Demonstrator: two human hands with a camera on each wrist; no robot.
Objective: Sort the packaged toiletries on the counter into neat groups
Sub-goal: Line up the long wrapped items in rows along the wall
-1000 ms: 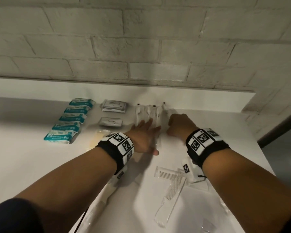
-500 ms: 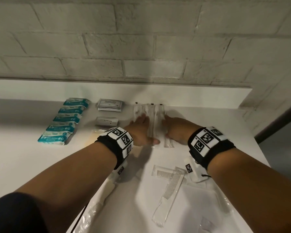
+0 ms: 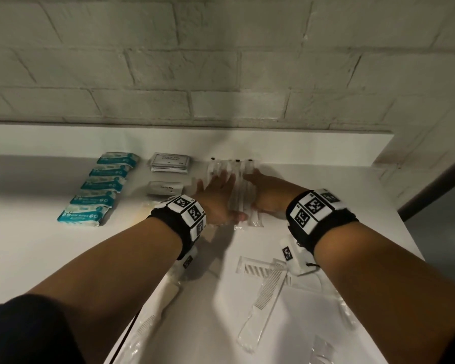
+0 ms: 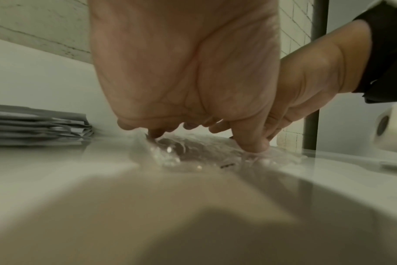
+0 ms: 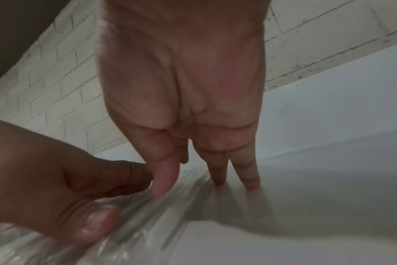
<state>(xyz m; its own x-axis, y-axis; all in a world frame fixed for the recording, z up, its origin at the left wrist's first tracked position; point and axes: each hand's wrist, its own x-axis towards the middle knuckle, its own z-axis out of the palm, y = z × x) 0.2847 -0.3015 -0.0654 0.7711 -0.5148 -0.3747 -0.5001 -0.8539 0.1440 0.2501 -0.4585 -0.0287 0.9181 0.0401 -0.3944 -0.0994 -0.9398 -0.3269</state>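
Note:
Several clear-wrapped toothbrush packets [image 3: 241, 187] lie side by side at the back of the white counter [image 3: 37, 258]. My left hand [image 3: 217, 189] lies flat on their left part with straight fingers, the thumb pressing the plastic [image 4: 193, 154]. My right hand [image 3: 264, 191] stands against their right side. In the right wrist view its straight fingers [image 5: 249, 175] touch the counter and its thumb rests on the wrap [image 5: 147, 215]. Neither hand grips anything. Left of the packets are a stack of grey sachets [image 3: 170, 164], a toothpaste sachet [image 3: 164, 189] and a column of teal wipe packs [image 3: 100, 187].
Wrapped combs [image 3: 263, 292] lie crossed on the counter under my right forearm. More clear-wrapped items [image 3: 147, 324] lie under my left forearm. A raised white ledge [image 3: 300, 145] and a brick wall close off the back. The counter's right edge [image 3: 415, 248] runs diagonally.
My right hand has uncurled from a fist and drawn back to lie along the right side of the toothbrush packets. The left hand stays flat on them.

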